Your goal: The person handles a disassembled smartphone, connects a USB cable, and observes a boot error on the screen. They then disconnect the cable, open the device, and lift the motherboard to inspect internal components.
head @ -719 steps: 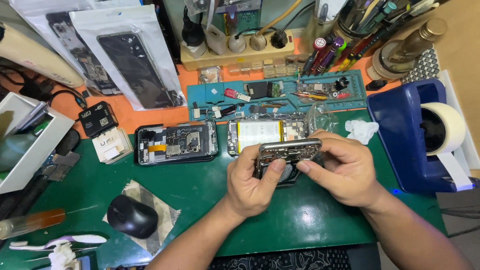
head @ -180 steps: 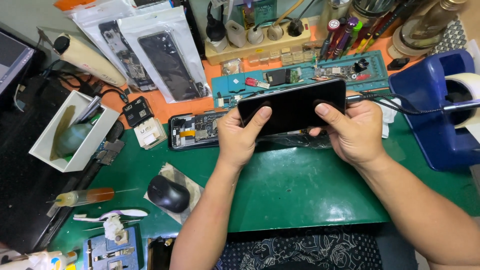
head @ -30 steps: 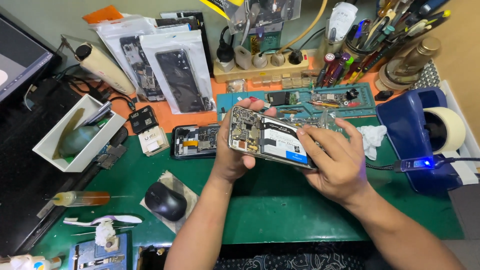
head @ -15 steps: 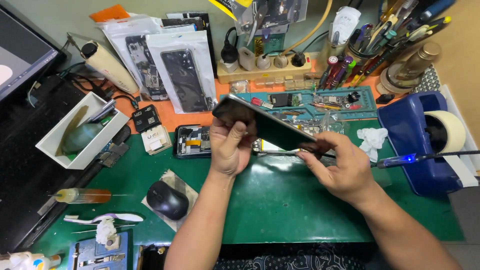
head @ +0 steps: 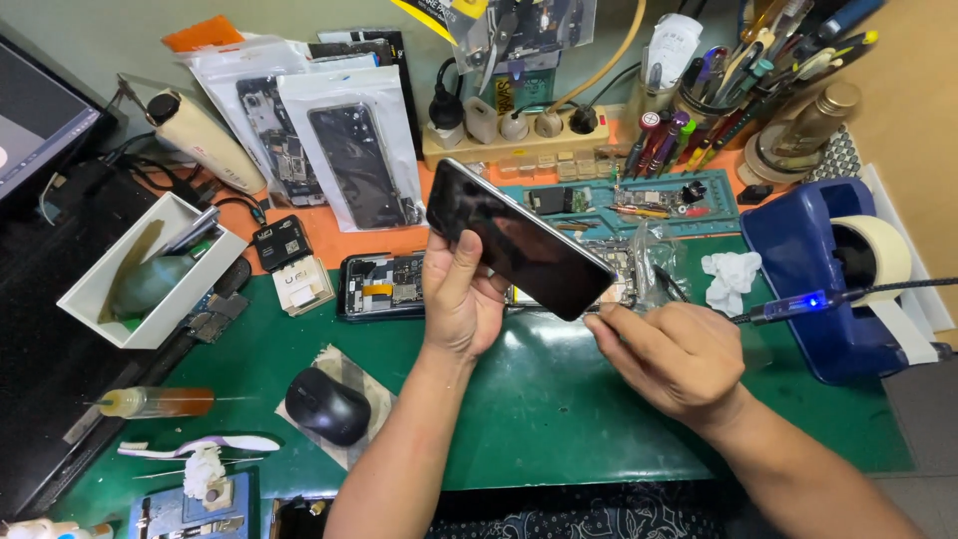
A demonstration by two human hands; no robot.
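- Phone (head: 519, 240) now turned dark screen up, tilted, since half a second ago.
- Left hand (head: 461, 299) grips its lower edge.
- Right hand (head: 669, 354) pinches its right corner, above green mat (head: 539, 419).

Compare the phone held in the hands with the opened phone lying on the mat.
The held phone shows a dark, glossy screen; the opened phone shows bare internals. The held phone is tilted in the left hand and right hand; the opened phone lies flat, untouched. Both are slim rectangles.

Glossy black glass phone (head: 519, 240) over matt green rubber mat (head: 559, 419)
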